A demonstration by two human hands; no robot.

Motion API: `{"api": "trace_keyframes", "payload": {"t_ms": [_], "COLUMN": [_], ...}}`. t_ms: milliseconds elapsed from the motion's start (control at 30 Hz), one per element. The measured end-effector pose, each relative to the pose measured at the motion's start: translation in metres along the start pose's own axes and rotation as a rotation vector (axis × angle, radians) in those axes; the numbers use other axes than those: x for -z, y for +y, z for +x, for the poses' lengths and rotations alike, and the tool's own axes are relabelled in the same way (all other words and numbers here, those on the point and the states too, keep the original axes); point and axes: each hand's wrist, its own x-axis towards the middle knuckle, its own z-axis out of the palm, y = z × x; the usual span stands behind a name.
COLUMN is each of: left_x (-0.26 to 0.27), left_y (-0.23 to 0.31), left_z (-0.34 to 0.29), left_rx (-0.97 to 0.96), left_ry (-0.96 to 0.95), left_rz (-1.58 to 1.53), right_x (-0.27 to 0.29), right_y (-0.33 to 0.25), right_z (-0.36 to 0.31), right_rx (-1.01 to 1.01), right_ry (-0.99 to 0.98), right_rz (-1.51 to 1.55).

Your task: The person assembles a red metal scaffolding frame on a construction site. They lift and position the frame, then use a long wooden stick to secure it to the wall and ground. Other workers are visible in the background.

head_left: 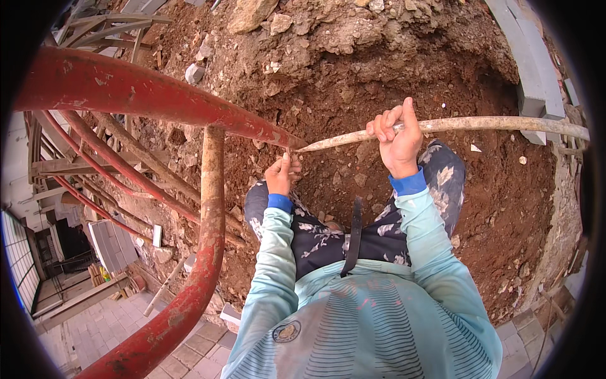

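A long, pale, dirt-flecked pole [486, 124] runs from the right edge to the middle, where its end meets the lower end of a thick red metal tube [145, 96]. My right hand [401, 140] is closed round the pole with its thumb sticking out. At the joint of pole and tube, my left hand [282, 175] has its thumb and fingers pinched together; what lies between them is too small to make out. A red-and-rusty upright [213, 183] joins the red tube to the left of my left hand.
Loose reddish soil [499, 252] with stones lies around my legs, with a rough earth bank [391, 47] ahead. Grey concrete beams [536, 69] stand at the far right. More red and rusty tubes [120, 158] and wooden framing [107, 31] crowd the left, above paving blocks [113, 325].
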Motion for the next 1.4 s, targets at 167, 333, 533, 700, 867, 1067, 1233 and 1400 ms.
{"api": "trace_keyframes", "payload": {"t_ms": [167, 333, 533, 700, 867, 1067, 1233, 1400], "left_x": [0.01, 0.015, 0.012, 0.019, 0.016, 0.011, 0.012, 0.01], "left_y": [0.005, -0.006, 0.005, -0.006, -0.007, -0.007, -0.001, 0.001], "left_z": [-0.005, -0.006, -0.009, 0.004, 0.005, 0.006, 0.002, 0.0], "left_rx": [0.064, 0.061, 0.093, 0.061, 0.0, -0.04, 0.023, 0.015], "left_ry": [-0.102, -0.066, -0.045, -0.04, 0.049, 0.096, 0.075, 0.08], "left_rz": [-0.027, 0.025, 0.006, 0.051, 0.095, 0.075, 0.054, 0.045], "right_x": [0.0, -0.005, -0.004, -0.002, 0.0, -0.002, -0.006, -0.009], "right_y": [0.0, -0.003, -0.004, -0.006, -0.009, -0.01, -0.007, -0.004], "right_z": [0.0, 0.0, -0.011, -0.024, -0.031, -0.043, -0.043, -0.046], "right_rx": [0.0, -0.011, -0.037, -0.061, -0.068, -0.089, -0.061, -0.057], "right_ry": [-0.012, -0.006, 0.001, 0.002, 0.006, 0.015, -0.005, 0.004], "right_rz": [-0.01, -0.029, -0.005, -0.019, -0.031, -0.047, -0.034, -0.004]}}
